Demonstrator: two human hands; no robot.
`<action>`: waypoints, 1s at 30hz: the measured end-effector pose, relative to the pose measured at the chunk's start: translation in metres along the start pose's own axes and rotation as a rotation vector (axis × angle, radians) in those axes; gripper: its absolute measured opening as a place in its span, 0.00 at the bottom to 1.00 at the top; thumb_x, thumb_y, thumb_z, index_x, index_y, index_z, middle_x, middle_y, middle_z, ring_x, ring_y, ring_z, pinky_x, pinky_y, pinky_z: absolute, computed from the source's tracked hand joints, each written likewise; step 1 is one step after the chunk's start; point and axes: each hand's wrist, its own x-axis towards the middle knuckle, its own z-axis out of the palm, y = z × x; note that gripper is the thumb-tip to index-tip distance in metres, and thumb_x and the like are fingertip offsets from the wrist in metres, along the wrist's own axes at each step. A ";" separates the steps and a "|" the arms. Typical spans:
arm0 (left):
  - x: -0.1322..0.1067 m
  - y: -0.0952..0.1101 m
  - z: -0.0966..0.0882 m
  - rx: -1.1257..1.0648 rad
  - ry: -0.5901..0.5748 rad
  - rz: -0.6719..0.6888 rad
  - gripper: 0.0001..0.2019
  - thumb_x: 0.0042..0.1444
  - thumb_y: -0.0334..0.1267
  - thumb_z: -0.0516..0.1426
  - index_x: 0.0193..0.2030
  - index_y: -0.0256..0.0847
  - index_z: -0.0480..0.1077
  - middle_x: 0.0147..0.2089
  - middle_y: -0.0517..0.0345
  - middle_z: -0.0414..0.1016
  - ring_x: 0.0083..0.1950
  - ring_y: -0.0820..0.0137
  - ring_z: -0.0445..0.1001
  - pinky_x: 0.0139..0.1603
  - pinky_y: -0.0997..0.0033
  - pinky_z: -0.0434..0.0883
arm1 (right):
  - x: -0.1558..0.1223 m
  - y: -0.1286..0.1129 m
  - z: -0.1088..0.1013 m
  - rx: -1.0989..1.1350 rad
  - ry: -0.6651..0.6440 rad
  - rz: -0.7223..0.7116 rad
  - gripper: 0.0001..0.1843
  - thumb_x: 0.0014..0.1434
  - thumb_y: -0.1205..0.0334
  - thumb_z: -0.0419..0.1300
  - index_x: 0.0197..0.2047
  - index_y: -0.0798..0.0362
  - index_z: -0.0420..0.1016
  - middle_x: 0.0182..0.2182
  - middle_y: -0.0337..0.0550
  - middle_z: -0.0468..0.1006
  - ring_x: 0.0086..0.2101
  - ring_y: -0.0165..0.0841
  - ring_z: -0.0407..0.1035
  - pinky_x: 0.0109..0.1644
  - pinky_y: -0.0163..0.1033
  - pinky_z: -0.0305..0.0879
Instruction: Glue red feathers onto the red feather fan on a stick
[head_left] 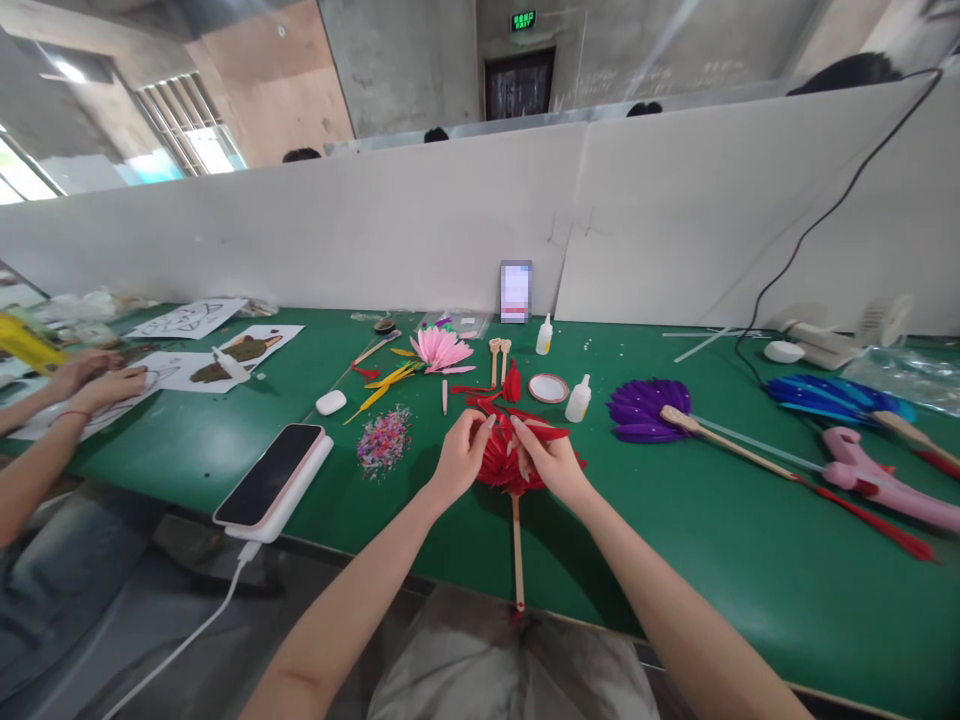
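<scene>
In front of me on the table lies a fan of red feathers (506, 468) with a pale wooden handle (517, 550) pointing toward my lap. My left hand (459, 452) is closed at the fan's upper left edge, its fingertips pinched among the red feathers. Opposite it, my right hand (553, 462) is closed too, with a loose red feather (553, 432) sticking out by its fingers. Just beyond are more red feathers (511, 382), a white dish with a red rim (549, 388) and a small white glue bottle (578, 399).
Left of the fan are sequins (383, 442), yellow feathers (384, 385), pink feathers (441, 350) and a phone (271, 475). To the right lie a purple fan (649, 410), a blue fan (832, 398) and a pink glue gun (877, 475). Another person's hands (101, 385) work at far left.
</scene>
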 end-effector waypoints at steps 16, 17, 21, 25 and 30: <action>0.000 -0.003 -0.001 0.073 0.018 -0.017 0.15 0.64 0.44 0.40 0.33 0.41 0.61 0.22 0.63 0.60 0.25 0.72 0.64 0.31 0.74 0.62 | -0.005 -0.004 0.004 0.046 -0.007 0.030 0.24 0.58 0.44 0.53 0.20 0.53 0.65 0.08 0.31 0.61 0.09 0.24 0.56 0.14 0.31 0.54; 0.001 -0.002 -0.002 0.063 0.020 -0.017 0.15 0.64 0.45 0.41 0.33 0.41 0.62 0.22 0.64 0.60 0.25 0.73 0.63 0.30 0.74 0.61 | -0.004 -0.004 0.004 0.047 0.006 0.033 0.24 0.58 0.44 0.53 0.20 0.53 0.64 0.08 0.31 0.61 0.09 0.24 0.56 0.14 0.31 0.54; 0.002 0.002 -0.006 0.025 0.007 -0.016 0.14 0.61 0.48 0.48 0.33 0.40 0.63 0.21 0.66 0.60 0.22 0.75 0.61 0.27 0.76 0.60 | 0.001 0.000 0.002 0.039 0.054 0.040 0.25 0.59 0.42 0.51 0.20 0.52 0.63 0.08 0.32 0.61 0.09 0.25 0.57 0.13 0.32 0.54; 0.000 0.009 -0.009 0.037 -0.033 -0.011 0.14 0.59 0.47 0.51 0.29 0.40 0.64 0.23 0.64 0.63 0.24 0.76 0.62 0.28 0.77 0.59 | 0.007 0.002 -0.006 0.000 0.125 0.032 0.22 0.57 0.41 0.53 0.24 0.51 0.65 0.10 0.32 0.63 0.11 0.27 0.59 0.15 0.33 0.55; -0.008 0.019 -0.011 0.062 -0.261 0.037 0.14 0.58 0.47 0.52 0.28 0.39 0.65 0.23 0.63 0.66 0.24 0.76 0.62 0.27 0.77 0.59 | 0.023 0.000 -0.025 -0.092 0.144 0.037 0.21 0.52 0.43 0.59 0.26 0.54 0.70 0.11 0.33 0.65 0.13 0.26 0.60 0.18 0.32 0.57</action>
